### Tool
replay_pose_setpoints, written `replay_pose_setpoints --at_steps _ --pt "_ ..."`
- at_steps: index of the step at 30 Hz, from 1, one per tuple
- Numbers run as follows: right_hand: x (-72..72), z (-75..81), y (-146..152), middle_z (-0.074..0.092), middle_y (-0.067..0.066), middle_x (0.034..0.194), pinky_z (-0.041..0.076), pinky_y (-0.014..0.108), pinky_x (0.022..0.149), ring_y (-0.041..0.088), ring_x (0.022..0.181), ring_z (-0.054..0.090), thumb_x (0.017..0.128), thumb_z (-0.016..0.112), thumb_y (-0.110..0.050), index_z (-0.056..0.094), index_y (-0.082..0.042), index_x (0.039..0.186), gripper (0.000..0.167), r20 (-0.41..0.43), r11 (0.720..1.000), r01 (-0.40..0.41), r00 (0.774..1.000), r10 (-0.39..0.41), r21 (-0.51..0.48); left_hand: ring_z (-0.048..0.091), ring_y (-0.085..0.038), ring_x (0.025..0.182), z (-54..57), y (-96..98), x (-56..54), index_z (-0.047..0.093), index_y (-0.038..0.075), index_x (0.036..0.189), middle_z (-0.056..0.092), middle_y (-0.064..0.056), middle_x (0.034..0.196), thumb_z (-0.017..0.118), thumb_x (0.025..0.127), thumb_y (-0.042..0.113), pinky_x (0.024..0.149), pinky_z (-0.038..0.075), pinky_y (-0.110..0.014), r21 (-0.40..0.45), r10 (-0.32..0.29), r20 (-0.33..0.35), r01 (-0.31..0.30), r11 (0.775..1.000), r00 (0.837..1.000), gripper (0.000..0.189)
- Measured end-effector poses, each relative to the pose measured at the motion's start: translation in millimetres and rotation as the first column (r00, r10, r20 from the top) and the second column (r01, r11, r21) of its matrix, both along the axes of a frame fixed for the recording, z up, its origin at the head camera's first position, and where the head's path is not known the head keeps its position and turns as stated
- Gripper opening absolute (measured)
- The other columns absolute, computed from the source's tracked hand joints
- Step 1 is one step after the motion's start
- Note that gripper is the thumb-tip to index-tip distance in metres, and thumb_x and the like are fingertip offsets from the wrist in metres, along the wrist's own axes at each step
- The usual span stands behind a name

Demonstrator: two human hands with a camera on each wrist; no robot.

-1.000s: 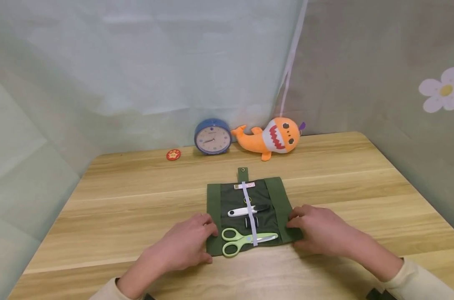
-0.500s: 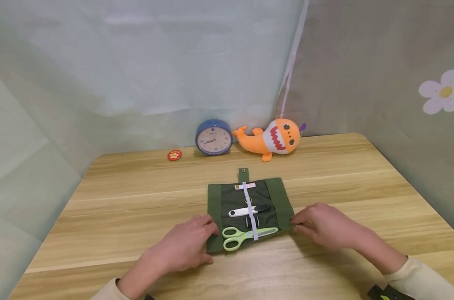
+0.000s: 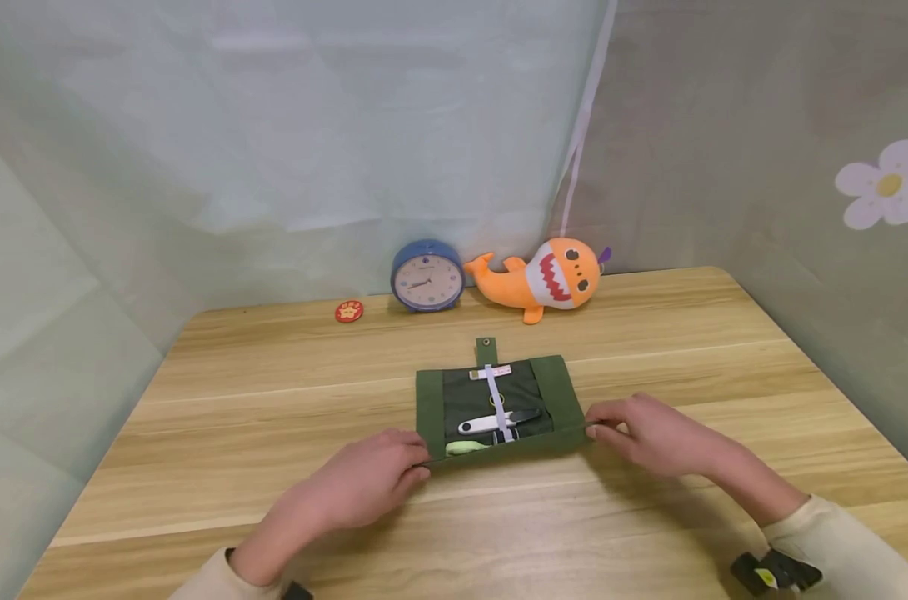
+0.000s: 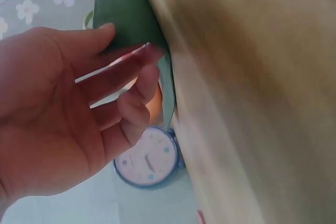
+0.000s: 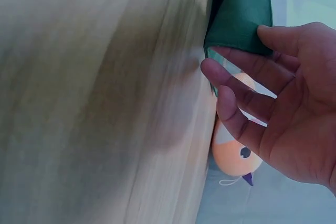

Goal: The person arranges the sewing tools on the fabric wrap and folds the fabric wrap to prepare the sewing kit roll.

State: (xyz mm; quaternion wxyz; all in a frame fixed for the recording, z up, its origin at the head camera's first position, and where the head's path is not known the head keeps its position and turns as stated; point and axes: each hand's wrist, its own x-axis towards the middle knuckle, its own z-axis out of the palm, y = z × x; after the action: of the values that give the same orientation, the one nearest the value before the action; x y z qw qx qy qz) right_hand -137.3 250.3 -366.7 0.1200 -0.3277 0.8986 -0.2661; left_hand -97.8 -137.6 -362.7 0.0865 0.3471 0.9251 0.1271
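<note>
A green fabric sewing kit (image 3: 562, 392) lies on the table, its near edge lifted and tilting away from me. My left hand (image 3: 371, 479) pinches the near left corner, thumb on the green cloth (image 4: 128, 17) in the left wrist view. The near right corner is pinched by my right hand (image 3: 660, 435), whose thumb presses the cloth (image 5: 239, 24) in the right wrist view. Under a white elastic band (image 3: 495, 392) sit a white-handled tool (image 3: 478, 424) with a dark end, and a dark spool partly covered. Of the scissors (image 3: 465, 447) only light green handle shows; the raised edge hides the rest.
Behind the kit stand a blue clock (image 3: 427, 277) and an orange plush shark (image 3: 536, 277). A round red badge (image 3: 349, 312) lies left of the clock. The wooden table (image 3: 259, 400) meets cloth hangings at its back and sides.
Both hands have raised the kit's near edge and brought it up and away from me, right corner first. The scissors, in full view before, are now mostly covered.
</note>
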Motion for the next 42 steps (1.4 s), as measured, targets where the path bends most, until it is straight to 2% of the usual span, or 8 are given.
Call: replay_pose_setpoints --at_steps 5,10,13,14,19,30,36,42 --pt "-7.9 -0.3 -1 0.05 -0.012 0.074 0.039 0.023 0.058 0.0 0.063 0.041 0.109 0.058 -0.018 0.066 -0.017 0.094 0.017 0.033 1.0 0.012 0.999 -0.011 -0.028 0.055 -0.009 0.079 0.7 -5.8 -16.2 0.062 0.016 0.088 0.056 0.009 0.079 0.053 0.111 0.022 0.077 0.052 -0.039 0.098 -0.022 0.096 0.012 0.995 0.995 0.025" --pt "-19.1 0.1 -4 0.049 -0.009 0.072 0.038 0.025 0.058 0.003 0.061 0.042 0.11 0.056 -0.019 0.063 -0.016 0.09 0.022 0.084 0.998 0.04 0.996 -0.036 -0.046 0.048 -0.011 0.071 -5.0 -6.5 -31.2 0.056 0.015 0.085 0.047 0.008 0.073 0.047 0.113 0.025 0.07 0.045 -0.039 0.152 -0.023 0.138 0.002 0.988 0.99 0.032" --pt "-26.0 0.1 -7 0.052 -0.006 0.07 0.04 0.026 0.06 0.005 0.06 0.045 0.11 0.056 -0.018 0.063 -0.015 0.088 0.023 0.119 0.998 0.06 0.991 -0.055 -0.037 0.046 -0.011 0.07 -3.2 -3.5 -36.8 0.055 0.014 0.084 0.044 0.007 0.072 0.047 0.112 0.021 0.068 0.042 -0.035 0.166 0.001 0.163 -0.028 0.986 0.987 0.03" --pt "-28.3 -0.3 -8 0.054 -0.005 0.07 0.041 0.026 0.06 0.006 0.06 0.046 0.11 0.056 -0.018 0.063 -0.014 0.087 0.023 0.13 0.997 0.064 0.99 -0.059 -0.034 0.046 -0.011 0.069 2.0 -0.5 -36.4 0.056 0.013 0.083 0.044 0.006 0.071 0.05 0.111 0.017 0.069 0.043 -0.034 0.164 0.029 0.191 -0.062 0.985 0.981 0.029" --pt "-39.4 -3.7 -13 0.059 -0.001 0.068 0.044 0.027 0.059 0.012 0.062 0.057 0.108 0.057 -0.015 0.063 -0.01 0.086 0.024 0.186 0.995 0.091 0.979 -0.084 -0.032 0.045 -0.011 0.067 3.9 4.3 -43.0 0.058 0.011 0.08 0.044 0.005 0.069 0.052 0.109 0.012 0.066 0.042 -0.031 0.149 0.12 0.234 -0.157 0.976 0.965 0.03" --pt "-49.6 -10.3 -29 0.056 -0.004 0.057 0.044 0.028 0.055 0.011 0.051 0.057 0.103 0.066 -0.017 0.069 -0.01 0.091 0.014 0.203 0.973 0.224 0.952 -0.23 0.053 0.054 -0.013 0.07 -2.9 13.8 -52.1 0.068 0.011 0.083 0.06 0.002 0.076 0.064 0.102 0.01 0.072 0.048 -0.033 0.071 0.263 0.195 -0.281 0.957 0.945 0.019" --pt "-48.3 -11.7 -37 0.059 -0.003 0.065 0.046 0.028 0.056 0.007 0.05 0.054 0.099 0.07 -0.015 0.067 -0.009 0.088 0.013 0.133 0.97 0.234 0.961 -0.241 0.068 0.056 -0.013 0.072 -2.2 20.4 -52.1 0.069 0.01 0.089 0.064 0.001 0.08 0.068 0.101 0.012 0.075 0.051 -0.035 0.029 0.317 0.174 -0.326 0.945 0.932 0.013" --pt "-45.9 -10.7 -43 0.059 -0.002 0.073 0.042 0.028 0.061 0.01 0.061 0.051 0.095 0.074 -0.016 0.066 -0.01 0.086 0.014 0.035 0.963 0.248 0.967 -0.253 0.109 0.057 -0.013 0.072 -3.2 25.3 -52.5 0.066 0.011 0.086 0.063 0.001 0.08 0.071 0.1 0.014 0.073 0.051 -0.035 -0.027 0.342 0.14 -0.342 0.94 0.929 0.015"
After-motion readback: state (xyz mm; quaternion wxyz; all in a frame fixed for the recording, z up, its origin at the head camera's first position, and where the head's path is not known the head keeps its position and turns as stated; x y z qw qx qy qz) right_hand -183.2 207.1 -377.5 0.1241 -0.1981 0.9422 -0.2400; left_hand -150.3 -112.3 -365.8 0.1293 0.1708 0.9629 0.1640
